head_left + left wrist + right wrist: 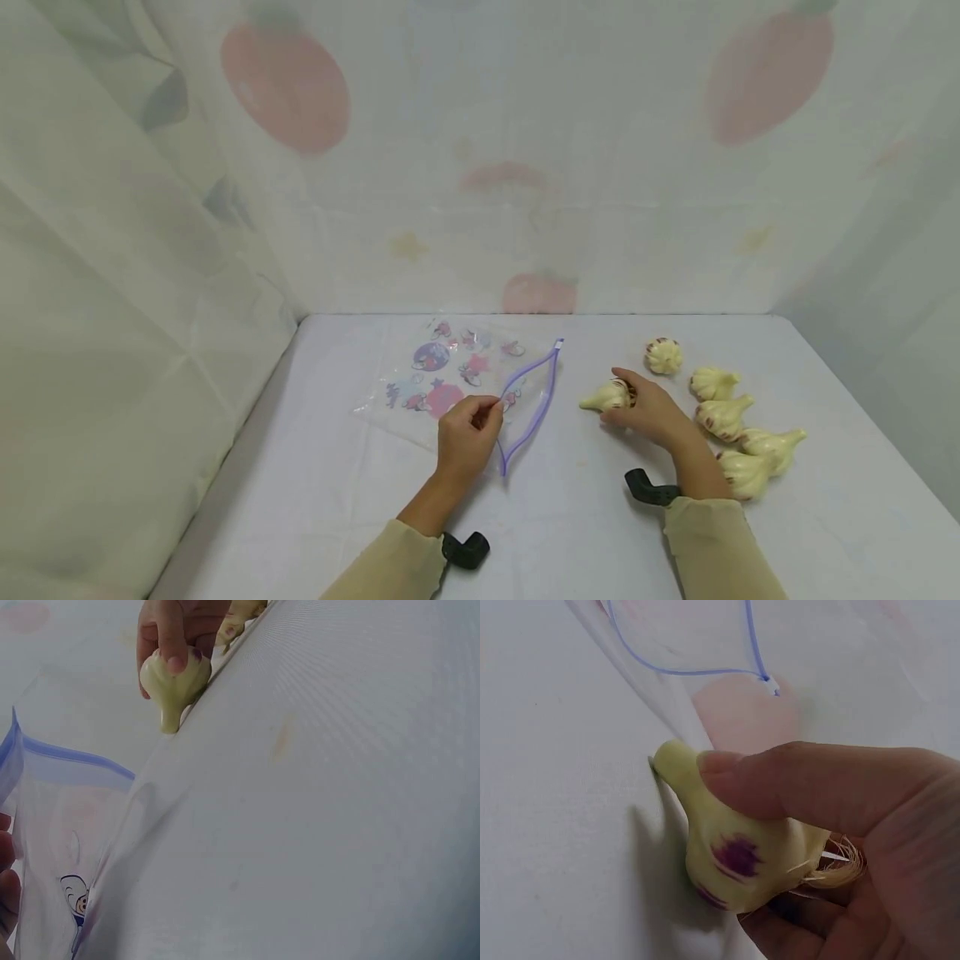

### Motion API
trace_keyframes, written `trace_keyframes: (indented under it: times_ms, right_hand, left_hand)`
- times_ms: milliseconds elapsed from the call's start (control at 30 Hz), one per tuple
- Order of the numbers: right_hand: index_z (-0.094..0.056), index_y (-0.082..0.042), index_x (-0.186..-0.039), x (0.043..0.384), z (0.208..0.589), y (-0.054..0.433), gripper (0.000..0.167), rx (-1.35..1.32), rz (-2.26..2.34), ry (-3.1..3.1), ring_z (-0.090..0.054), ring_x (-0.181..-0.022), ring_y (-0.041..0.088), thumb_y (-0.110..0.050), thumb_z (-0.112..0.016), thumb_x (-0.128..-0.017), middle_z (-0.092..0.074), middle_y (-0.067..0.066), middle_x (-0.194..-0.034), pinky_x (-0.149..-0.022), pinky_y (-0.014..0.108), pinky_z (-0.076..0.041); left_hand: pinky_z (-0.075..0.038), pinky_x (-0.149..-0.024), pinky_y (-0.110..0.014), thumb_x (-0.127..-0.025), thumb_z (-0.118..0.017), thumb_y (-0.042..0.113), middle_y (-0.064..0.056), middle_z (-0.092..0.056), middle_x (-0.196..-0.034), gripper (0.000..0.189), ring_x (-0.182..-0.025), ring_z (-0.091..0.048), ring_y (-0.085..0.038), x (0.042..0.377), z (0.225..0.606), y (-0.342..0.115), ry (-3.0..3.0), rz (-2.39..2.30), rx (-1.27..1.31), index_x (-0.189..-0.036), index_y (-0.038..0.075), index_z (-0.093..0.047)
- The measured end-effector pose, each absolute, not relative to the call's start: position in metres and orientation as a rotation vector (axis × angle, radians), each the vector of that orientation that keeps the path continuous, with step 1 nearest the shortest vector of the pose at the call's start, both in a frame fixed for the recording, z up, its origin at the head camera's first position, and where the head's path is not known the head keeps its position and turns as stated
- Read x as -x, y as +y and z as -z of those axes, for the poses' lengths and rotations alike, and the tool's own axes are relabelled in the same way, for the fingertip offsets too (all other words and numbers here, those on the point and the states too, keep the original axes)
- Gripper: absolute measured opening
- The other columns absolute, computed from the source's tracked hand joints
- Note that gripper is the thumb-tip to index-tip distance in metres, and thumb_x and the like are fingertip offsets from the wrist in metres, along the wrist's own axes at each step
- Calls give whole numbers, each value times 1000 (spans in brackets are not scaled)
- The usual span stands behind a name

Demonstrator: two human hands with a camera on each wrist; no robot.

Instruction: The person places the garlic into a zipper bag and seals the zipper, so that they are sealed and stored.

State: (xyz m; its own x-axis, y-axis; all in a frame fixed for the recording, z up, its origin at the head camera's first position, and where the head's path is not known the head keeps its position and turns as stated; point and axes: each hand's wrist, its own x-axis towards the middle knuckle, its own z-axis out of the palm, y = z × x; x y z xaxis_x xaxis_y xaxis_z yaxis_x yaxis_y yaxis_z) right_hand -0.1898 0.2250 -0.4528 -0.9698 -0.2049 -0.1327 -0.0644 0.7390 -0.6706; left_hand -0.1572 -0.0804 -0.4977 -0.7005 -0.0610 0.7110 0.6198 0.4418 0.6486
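In the head view my right hand (651, 412) grips a garlic bulb (604, 396) by its root end, the stem pointing left toward the bag. Purple streaks and the root tuft of this garlic bulb (735, 847) show in the right wrist view. My left hand (469, 435) pinches the near edge of a clear zip bag (420, 425) at its mouth. The bag lies on the table with its purple zip strip (542, 408) gaping toward the right. Cartoon prints cover the bag. The left fingertips (7, 889) are partly cut off in the left wrist view.
Several more garlic bulbs (722, 417) lie to the right of my right hand, some touching one another. One garlic bulb (663, 356) sits apart behind it. The white table (570, 533) meets a printed curtain (615, 233) at its back edge, with cloth on both sides.
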Motion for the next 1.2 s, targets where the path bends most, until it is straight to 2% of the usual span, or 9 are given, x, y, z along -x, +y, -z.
trace_keyframes:
  times_ms: [133, 300, 533, 633, 833, 1000, 1200]
  right_hand:
    - [-35, -9, -152, 191, 454, 225, 87, 190, 1064, 2734, -36, -138, 46, -44, -75, -83, -41, 22, -151, -107, 63, -35]
    - [-39, -13, -151, 191, 456, 227, 84, 196, 1095, 2736, -46, -128, 41, -45, -76, -83, -44, 26, -147, -102, 59, -41]
    - [-43, -10, -147, 192, 456, 228, 84, 161, 1140, 2746, -56, -113, 33, -44, -80, -79, -57, 23, -131, -90, 46, -48]
    - [-44, -13, -147, 192, 455, 229, 84, 134, 1167, 2763, -57, -115, 33, -47, -80, -78, -59, 21, -131, -88, 43, -49]
    - [-43, -17, -148, 189, 450, 228, 84, 104, 1239, 2760, -51, -126, 38, -47, -79, -79, -54, 22, -138, -91, 49, -50]
    - [-42, -20, -149, 186, 443, 225, 81, 121, 1314, 2757, -50, -127, 38, -43, -79, -81, -51, 19, -142, -91, 50, -50]
    - [-42, -23, -149, 183, 436, 221, 82, 138, 1348, 2774, -52, -126, 38, -48, -79, -79, -48, 15, -147, -94, 50, -50]
  left_hand:
    - [-46, -52, -14, -85, -72, 4, 1, -65, -70, 4, -59, -52, -6, 157, 497, -80, -2031, 1301, 464, -87, 7, -74]
    - [-46, -53, -14, -83, -72, 0, 0, -67, -72, 8, -59, -54, -6, 156, 495, -80, -2028, 1307, 457, -87, 7, -74]
    - [-46, -53, -14, -83, -73, 0, -1, -67, -72, 8, -59, -54, -6, 156, 496, -80, -2024, 1304, 455, -87, 8, -74]
    - [-46, -53, -14, -84, -73, 2, 0, -67, -73, 7, -59, -54, -6, 156, 496, -80, -2026, 1310, 458, -87, 8, -74]
    - [-46, -53, -14, -82, -73, -1, 0, -67, -73, 12, -59, -54, -6, 156, 497, -80, -2023, 1312, 463, -88, 10, -74]
    - [-46, -52, -14, -83, -73, 1, 1, -66, -72, 10, -60, -53, -6, 156, 497, -80, -2022, 1310, 459, -87, 9, -74]
    - [-46, -52, -14, -84, -73, 1, 1, -66, -73, 10, -60, -54, -5, 156, 497, -80, -2031, 1316, 458, -88, 10, -74]
